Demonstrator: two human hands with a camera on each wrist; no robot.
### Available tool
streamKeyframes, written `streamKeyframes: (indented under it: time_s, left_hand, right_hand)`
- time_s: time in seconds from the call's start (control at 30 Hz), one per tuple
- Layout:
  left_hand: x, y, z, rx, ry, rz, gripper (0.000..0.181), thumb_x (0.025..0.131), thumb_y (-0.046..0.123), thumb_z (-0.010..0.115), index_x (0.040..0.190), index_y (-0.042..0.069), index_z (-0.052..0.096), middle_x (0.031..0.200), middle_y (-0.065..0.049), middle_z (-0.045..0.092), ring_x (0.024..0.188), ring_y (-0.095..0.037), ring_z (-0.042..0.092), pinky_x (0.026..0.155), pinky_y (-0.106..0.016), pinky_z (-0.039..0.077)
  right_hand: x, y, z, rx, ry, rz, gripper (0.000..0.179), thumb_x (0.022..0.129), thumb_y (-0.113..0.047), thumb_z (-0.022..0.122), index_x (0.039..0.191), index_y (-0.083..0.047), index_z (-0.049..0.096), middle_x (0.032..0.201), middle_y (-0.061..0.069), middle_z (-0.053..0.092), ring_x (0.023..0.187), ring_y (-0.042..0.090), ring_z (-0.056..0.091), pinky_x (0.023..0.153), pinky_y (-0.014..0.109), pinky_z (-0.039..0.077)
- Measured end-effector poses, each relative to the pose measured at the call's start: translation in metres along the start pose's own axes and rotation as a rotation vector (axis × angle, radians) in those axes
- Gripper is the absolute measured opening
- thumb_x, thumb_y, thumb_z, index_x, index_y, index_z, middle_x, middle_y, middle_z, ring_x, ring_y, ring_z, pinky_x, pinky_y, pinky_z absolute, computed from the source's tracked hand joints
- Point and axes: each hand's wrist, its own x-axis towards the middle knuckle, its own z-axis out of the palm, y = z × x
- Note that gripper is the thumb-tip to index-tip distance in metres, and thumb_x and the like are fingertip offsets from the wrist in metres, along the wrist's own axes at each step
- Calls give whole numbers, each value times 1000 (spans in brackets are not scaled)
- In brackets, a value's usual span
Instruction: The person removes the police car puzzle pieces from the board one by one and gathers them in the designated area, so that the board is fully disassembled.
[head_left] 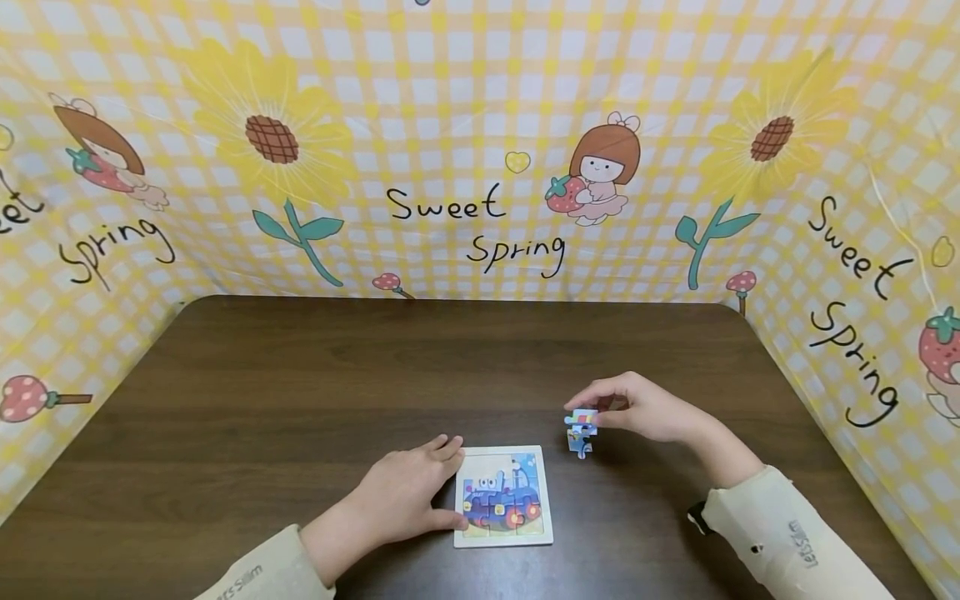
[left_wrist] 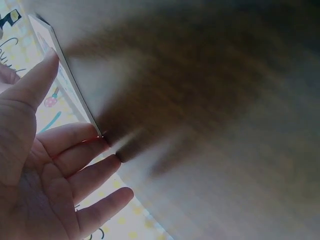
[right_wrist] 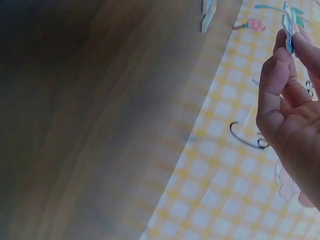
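A square puzzle board (head_left: 504, 541) with a pale frame lies near the front of the table, showing a blue truck picture with a pale bare patch at its upper left. My left hand (head_left: 405, 492) rests along its left edge, thumb at the lower corner and fingers at the upper one. In the left wrist view those fingers are spread and fairly straight. Right of the board, my right hand (head_left: 637, 408) pinches a jigsaw piece (right_wrist: 288, 30) between thumb and fingertips, above the table. Another jigsaw piece (head_left: 578, 442) shows just below it on the table.
The dark wooden table (head_left: 315, 383) has rounded far corners. A yellow checked cloth (head_left: 450, 150) with printed flowers and lettering hangs along its back and sides.
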Motion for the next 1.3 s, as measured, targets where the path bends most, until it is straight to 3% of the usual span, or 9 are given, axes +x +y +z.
streamKeyframes:
  time_s: [0.27, 0.53, 0.67, 0.87, 1.3]
  left_hand:
    - [0, -1, 0, 2, -10, 2, 81, 80, 60, 73, 137, 5, 59, 147, -11, 54, 135, -28, 53, 95, -48, 54]
    - [-1, -1, 2, 22, 29, 21, 80, 79, 59, 73, 135, 4, 61, 145, -12, 56, 133, -28, 55, 93, -48, 55]
    - [0, -2, 2, 16, 25, 21, 80, 80, 60, 73, 136, 4, 60, 146, -12, 55, 134, -28, 55, 93, -48, 55]
    - [-1, -2, 2, 8, 28, 26, 80, 80, 59, 72, 136, 4, 60, 146, -12, 55, 134, -28, 55, 94, -47, 55]
    - [-2, -1, 1, 8, 8, 20, 80, 81, 60, 71, 138, 5, 59, 148, -11, 54, 135, -27, 53, 92, -47, 55]
  right_hand:
    - [-15, 14, -6, -21, 10, 62, 28, 93, -4, 65, 121, -2, 70, 117, 9, 73, 99, 5, 64, 87, 25, 53]
    - [-23, 23, -9, 7, -28, 97, 27, 93, -3, 64, 120, -2, 70, 119, 15, 71, 100, 9, 63, 84, 21, 51]
    - [-25, 25, -10, 28, -45, 92, 27, 92, 1, 64, 118, 0, 71, 112, 14, 72, 94, 10, 62, 83, 21, 52]
    - [-25, 27, -9, 24, -73, 120, 28, 91, 3, 64, 116, -2, 72, 95, 10, 69, 80, 8, 55, 69, 20, 49]
    - [-24, 31, -7, -12, -81, 148, 28, 90, 5, 63, 116, -1, 72, 90, 9, 67, 74, 6, 54, 65, 19, 47]
